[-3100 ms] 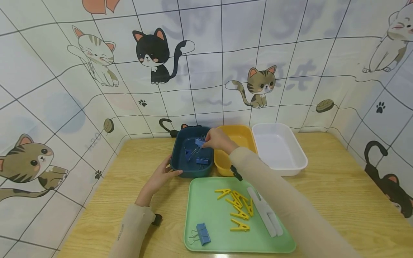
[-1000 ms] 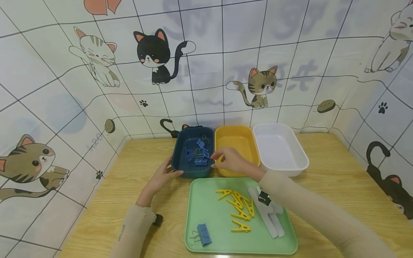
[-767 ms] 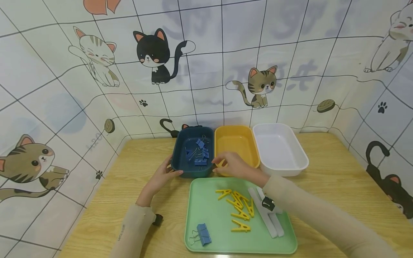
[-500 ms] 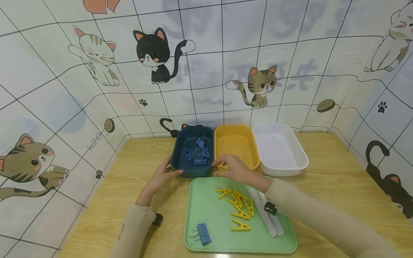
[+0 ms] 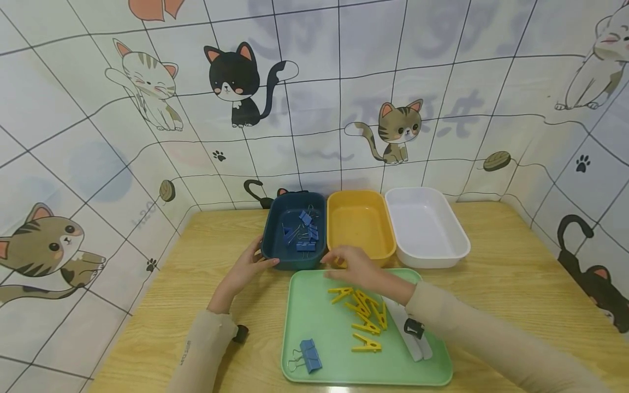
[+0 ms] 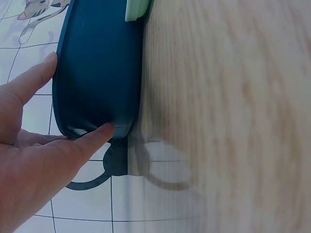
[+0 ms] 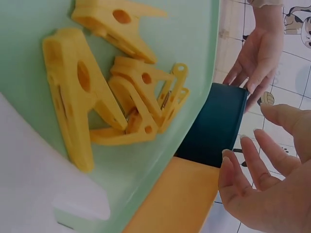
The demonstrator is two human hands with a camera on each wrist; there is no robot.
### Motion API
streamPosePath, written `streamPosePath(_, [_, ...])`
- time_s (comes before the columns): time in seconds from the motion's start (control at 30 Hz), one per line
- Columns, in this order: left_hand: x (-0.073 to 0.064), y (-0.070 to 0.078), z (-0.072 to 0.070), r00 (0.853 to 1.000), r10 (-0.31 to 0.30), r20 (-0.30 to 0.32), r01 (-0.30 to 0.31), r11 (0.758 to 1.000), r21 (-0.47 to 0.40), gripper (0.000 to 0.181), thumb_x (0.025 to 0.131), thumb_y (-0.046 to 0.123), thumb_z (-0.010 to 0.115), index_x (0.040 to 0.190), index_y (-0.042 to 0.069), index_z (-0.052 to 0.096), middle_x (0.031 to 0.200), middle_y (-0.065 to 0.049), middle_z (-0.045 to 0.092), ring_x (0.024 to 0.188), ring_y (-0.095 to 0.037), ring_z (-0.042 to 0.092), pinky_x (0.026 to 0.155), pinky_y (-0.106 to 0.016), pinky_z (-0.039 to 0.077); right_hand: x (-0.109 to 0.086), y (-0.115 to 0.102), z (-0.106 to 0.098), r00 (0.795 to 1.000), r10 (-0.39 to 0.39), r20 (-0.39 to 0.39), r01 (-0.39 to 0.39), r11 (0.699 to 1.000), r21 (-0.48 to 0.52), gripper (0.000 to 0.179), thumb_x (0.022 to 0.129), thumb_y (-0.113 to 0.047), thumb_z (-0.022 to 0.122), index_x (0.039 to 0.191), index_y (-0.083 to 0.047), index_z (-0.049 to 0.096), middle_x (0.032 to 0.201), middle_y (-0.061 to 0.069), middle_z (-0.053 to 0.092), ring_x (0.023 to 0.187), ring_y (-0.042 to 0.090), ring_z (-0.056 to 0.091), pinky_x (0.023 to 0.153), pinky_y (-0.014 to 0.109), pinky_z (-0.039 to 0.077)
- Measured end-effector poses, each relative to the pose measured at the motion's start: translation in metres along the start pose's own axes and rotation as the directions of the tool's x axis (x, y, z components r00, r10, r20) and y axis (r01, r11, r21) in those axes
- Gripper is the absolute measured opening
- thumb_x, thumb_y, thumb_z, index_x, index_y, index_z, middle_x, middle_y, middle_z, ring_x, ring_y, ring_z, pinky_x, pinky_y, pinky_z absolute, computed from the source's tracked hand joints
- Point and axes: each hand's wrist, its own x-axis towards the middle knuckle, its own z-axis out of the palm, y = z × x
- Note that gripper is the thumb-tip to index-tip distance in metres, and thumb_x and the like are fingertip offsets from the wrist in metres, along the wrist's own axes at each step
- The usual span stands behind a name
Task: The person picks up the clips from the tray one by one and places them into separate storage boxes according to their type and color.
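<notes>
Blue binder clips (image 5: 306,247) lie in the dark blue bin (image 5: 295,266), beyond and left of the right hand (image 5: 356,265); that hand's thumb and fingertips apart, over the green tray's (image 5: 321,314) far edge. Yellow pegs (image 5: 374,329) on its near side. Left hand (image 5: 243,270): digits spread, touching the bin's near-left corner.

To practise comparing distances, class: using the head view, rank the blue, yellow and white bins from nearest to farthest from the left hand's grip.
1. Blue bin: touched by the left grip.
2. Yellow bin: middle of the row.
3. White bin: right end.
</notes>
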Motion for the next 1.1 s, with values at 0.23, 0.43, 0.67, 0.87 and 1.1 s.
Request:
streamPosePath(0.23, [0.001, 0.0, 0.0, 1.0, -0.003, -0.006, 0.003, 1.0, 0.0, 0.09, 0.104, 0.02, 0.069, 0.17, 0.01, 0.009, 0.174, -0.024, 0.015, 0.156, -0.051, 0.025, 0.122, -0.064, 0.033, -0.005, -0.002, 0.008, 0.996, -0.032, 0.087, 0.031, 0.999, 0.011, 0.03, 0.096, -0.013, 0.079, 0.121, 0.002, 0.074, 0.117, 0.016, 0.075, 0.107, 0.037, 0.067, 0.092, 0.05, 0.06])
streamPosePath(0.43, [0.0, 0.001, 0.0, 1.0, 0.01, -0.003, -0.01, 1.0, -0.009, 0.09, 0.104, 0.017, 0.069, 0.17, 0.009, 0.009, 0.174, -0.025, 0.015, 0.156, -0.052, 0.026, 0.122, -0.064, 0.034, -0.011, -0.001, 0.017, 0.987, -0.078, 0.142, 0.075, 0.997, 0.027, 0.03, 0.095, -0.013, 0.079, 0.121, 0.001, 0.074, 0.116, 0.016, 0.075, 0.104, 0.036, 0.068, 0.088, 0.044, 0.062])
streamPosePath(0.67, [-0.001, 0.003, 0.001, 1.0, 0.008, -0.003, -0.008, 1.0, 0.005, 0.09, 0.104, 0.018, 0.069, 0.171, 0.01, 0.009, 0.174, -0.025, 0.014, 0.156, -0.052, 0.024, 0.122, -0.064, 0.033, -0.019, 0.002, 0.03, 0.974, -0.122, 0.191, 0.112, 0.992, 0.059, 0.027, 0.094, -0.014, 0.08, 0.117, 0.0, 0.075, 0.117, 0.013, 0.077, 0.102, 0.031, 0.07, 0.09, 0.038, 0.06])
streamPosePath(0.87, [-0.001, 0.002, 0.001, 1.0, 0.006, -0.009, -0.006, 1.0, 0.012, 0.091, 0.104, 0.02, 0.07, 0.171, 0.01, 0.009, 0.174, -0.025, 0.015, 0.156, -0.052, 0.024, 0.122, -0.064, 0.033, -0.027, 0.003, 0.036, 0.964, -0.125, 0.233, 0.114, 0.992, 0.064, 0.027, 0.094, -0.016, 0.081, 0.117, -0.004, 0.076, 0.116, 0.009, 0.077, 0.101, 0.024, 0.069, 0.09, 0.032, 0.059])
streamPosePath(1.1, [-0.001, 0.003, 0.001, 1.0, 0.0, -0.01, 0.0, 1.0, 0.011, 0.091, 0.104, 0.02, 0.07, 0.171, 0.011, 0.009, 0.173, -0.025, 0.016, 0.156, -0.053, 0.024, 0.122, -0.065, 0.033, -0.037, -0.002, 0.042, 0.953, -0.114, 0.28, 0.097, 0.993, 0.074, 0.028, 0.094, -0.019, 0.082, 0.117, -0.005, 0.077, 0.115, 0.005, 0.077, 0.102, 0.017, 0.067, 0.091, 0.03, 0.057])
